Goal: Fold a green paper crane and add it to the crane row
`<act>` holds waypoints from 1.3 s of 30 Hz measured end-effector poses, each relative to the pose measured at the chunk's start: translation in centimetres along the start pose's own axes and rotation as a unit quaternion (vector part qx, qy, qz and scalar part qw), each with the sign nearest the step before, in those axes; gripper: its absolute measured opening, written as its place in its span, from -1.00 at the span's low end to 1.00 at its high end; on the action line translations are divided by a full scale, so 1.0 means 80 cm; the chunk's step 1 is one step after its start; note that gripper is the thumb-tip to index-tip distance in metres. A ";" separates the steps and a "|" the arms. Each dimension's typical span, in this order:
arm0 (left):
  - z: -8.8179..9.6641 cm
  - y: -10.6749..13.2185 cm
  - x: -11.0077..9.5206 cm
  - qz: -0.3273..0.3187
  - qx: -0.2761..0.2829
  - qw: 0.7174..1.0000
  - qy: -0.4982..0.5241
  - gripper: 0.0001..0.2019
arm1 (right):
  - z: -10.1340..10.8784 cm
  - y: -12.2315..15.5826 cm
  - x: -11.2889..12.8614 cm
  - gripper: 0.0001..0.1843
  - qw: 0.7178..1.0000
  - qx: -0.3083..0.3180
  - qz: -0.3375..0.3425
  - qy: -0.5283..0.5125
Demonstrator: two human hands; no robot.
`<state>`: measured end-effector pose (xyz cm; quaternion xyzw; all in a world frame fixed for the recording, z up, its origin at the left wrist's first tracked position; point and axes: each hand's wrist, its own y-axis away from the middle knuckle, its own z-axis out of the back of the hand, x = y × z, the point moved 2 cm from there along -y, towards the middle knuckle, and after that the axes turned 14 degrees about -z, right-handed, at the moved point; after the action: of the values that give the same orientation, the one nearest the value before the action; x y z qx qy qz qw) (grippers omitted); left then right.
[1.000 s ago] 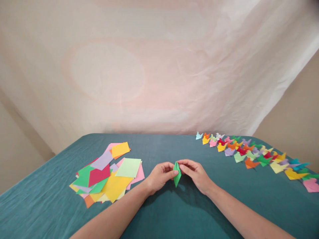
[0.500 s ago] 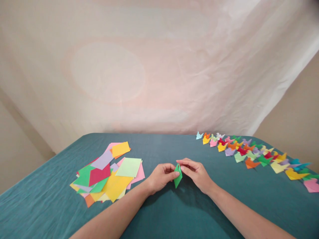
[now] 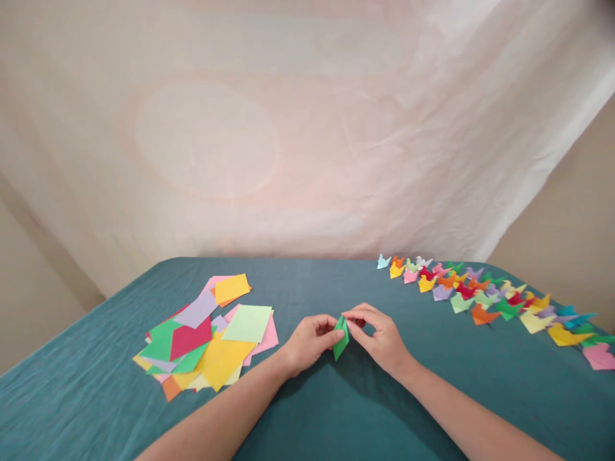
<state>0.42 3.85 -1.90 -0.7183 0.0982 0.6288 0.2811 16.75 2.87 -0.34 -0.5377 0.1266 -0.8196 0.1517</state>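
A small green folded paper, shaped like a narrow diamond, is held up between my two hands near the middle of the table. My left hand pinches its left side, the thumb lying across the front. With thumb and forefinger, my right hand grips the upper right tip of the same paper. The paper's top edge and back are partly hidden by my fingers.
Loose coloured paper squares lie in a spread pile, a yellow sheet among them, to the left. Rows of folded paper birds, an orange bird among them, stand on the right. A dark green cloth covers the table; a pale sheet hangs behind.
My right thumb and forefinger have closed in a pinch on the paper's upper tip, where the fingers were straighter before. The paper has tilted slightly.
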 end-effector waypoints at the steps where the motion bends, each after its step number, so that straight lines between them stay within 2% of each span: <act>1: 0.000 0.000 0.000 0.000 -0.001 1.000 0.000 -0.69 | 0.000 0.000 0.000 -0.85 1.000 -0.003 0.005 0.007; 13: -0.001 -0.001 -0.001 -0.004 -0.011 1.000 -0.012 -0.66 | 0.000 0.005 -0.003 -0.86 0.990 -0.069 0.060 0.104; 21: -0.002 0.000 -0.002 -0.009 -0.005 1.000 -0.015 -0.70 | 0.000 0.005 0.002 -0.90 0.988 -0.058 0.067 0.128; 31: -0.002 0.001 0.001 -0.019 -0.020 0.998 -0.057 -0.68 | 0.000 0.005 -0.001 -0.90 0.980 -0.077 0.078 0.167; 39: -0.006 0.002 0.004 -0.022 -0.071 0.995 -0.070 -0.71 | -0.004 0.008 0.002 -0.90 0.979 -0.071 0.078 0.173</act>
<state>0.84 3.53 -2.18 -0.6929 0.0176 0.6763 0.2494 16.47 2.25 -0.54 -0.3855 0.2508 -0.8748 0.1525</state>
